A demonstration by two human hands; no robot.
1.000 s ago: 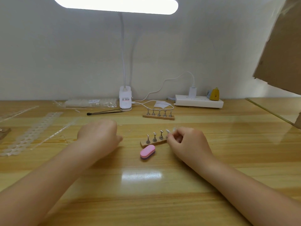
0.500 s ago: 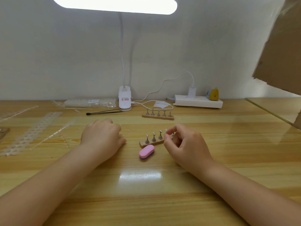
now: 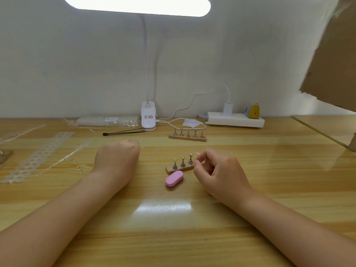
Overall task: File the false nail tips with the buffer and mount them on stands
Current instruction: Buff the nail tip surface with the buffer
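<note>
Mounting barely begun — my right hand works at the near nail stand while the buffer lies idle.

My right hand (image 3: 217, 170) has its fingers curled at the right end of the near wooden stand (image 3: 185, 166), pinching something small and clear by the fourth peg; I take it for a false nail tip, though it is too small to be sure. The three pegs left of it look bare. My left hand (image 3: 117, 158) rests on the table (image 3: 173, 228) as a loose fist; whether it holds anything I cannot tell. The pink buffer (image 3: 174, 179) lies just in front of the stand, untouched. A second five-peg stand (image 3: 187, 134) farther back also looks bare, and strips of clear tips (image 3: 38, 157) wait at the left — most of the job remains, I judge.
</note>
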